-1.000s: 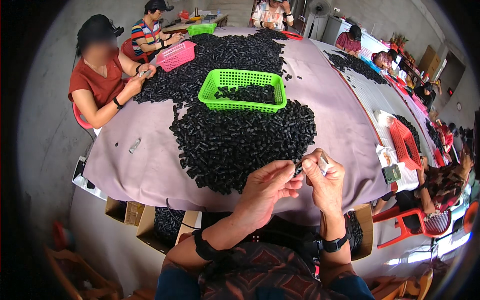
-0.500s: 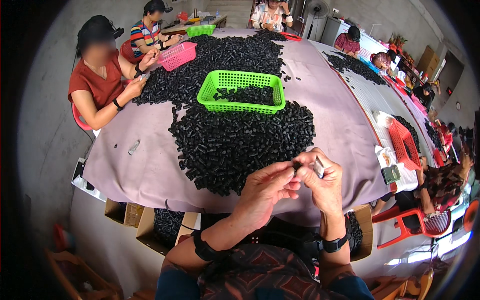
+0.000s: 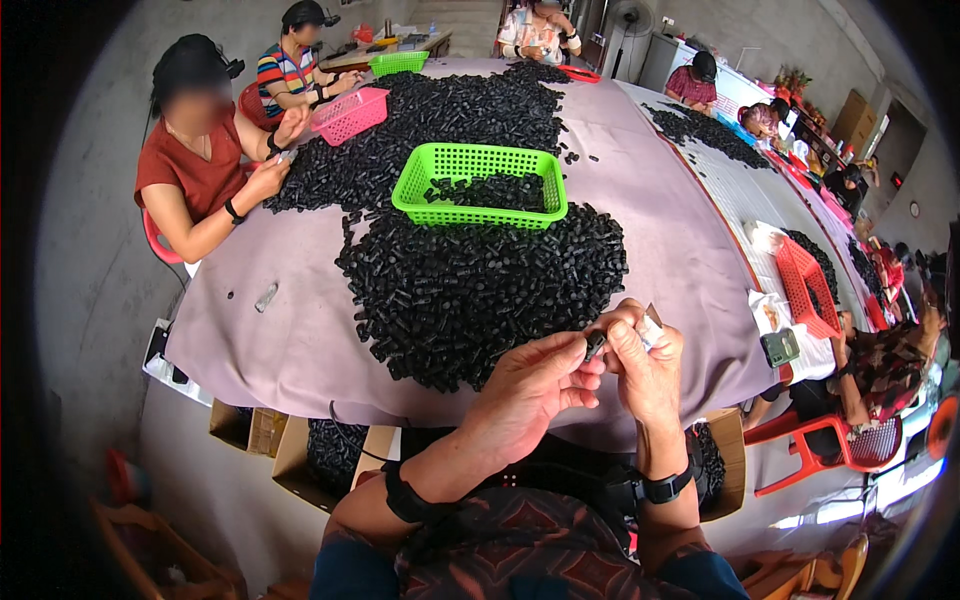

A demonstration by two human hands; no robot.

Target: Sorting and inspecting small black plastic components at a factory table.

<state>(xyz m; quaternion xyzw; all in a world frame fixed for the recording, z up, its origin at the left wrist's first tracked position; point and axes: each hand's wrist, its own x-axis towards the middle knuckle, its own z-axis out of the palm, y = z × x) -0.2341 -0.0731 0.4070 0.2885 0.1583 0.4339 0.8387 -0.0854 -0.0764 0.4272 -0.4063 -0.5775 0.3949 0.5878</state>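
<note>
Between the thumb and fingers of my left hand (image 3: 525,395), a small black cylindrical part (image 3: 595,345) is pinched above the table's near edge. My right hand (image 3: 648,375) is closed on a small flat blade wrapped in white (image 3: 651,329), its pointed tip sticking up past the fingers. Both hands meet at the black part, the right fingertips right beside it. Just beyond them spreads a heap of similar black parts (image 3: 480,290). Behind that heap stands a bright green basket (image 3: 480,216) with some black parts inside.
A pink cloth (image 3: 270,350) covers the table. Co-workers sit at the left, one in a red-brown top (image 3: 195,180). Near them are a pink basket (image 3: 350,115) and a larger black heap (image 3: 470,110). At right stand a red basket (image 3: 805,285) and a phone (image 3: 780,347). Cardboard boxes (image 3: 300,455) sit below.
My right hand has turned, so the white-wrapped blade is angled differently and higher. The black part shows more plainly between my fingers. My left hand has barely moved.
</note>
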